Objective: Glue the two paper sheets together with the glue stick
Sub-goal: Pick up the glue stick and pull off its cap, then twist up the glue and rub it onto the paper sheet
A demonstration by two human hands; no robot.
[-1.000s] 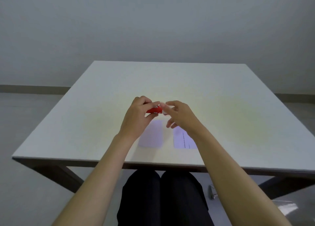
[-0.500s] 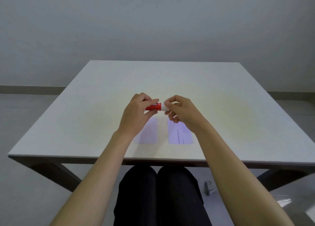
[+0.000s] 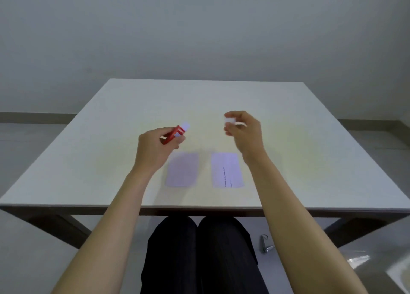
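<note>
Left hand (image 3: pixel 153 148) grips a blurred red plastic glue stick (image 3: pixel 175 133); right hand (image 3: pixel 245 132) pinches its white cap (image 3: pixel 229 120). Two pale paper sheets (image 3: pixel 182 169) lie below, one corner hidden.

Red glue stick (image 3: pixel 172 134) with white tip, white cap (image 3: pixel 230 120), two pale lilac paper sheets (image 3: pixel 182 172) on the off-white bench (image 3: pixel 310 138) (right one faintly printed), black trousers (image 3: pixel 199 256) beneath the bench.
</note>
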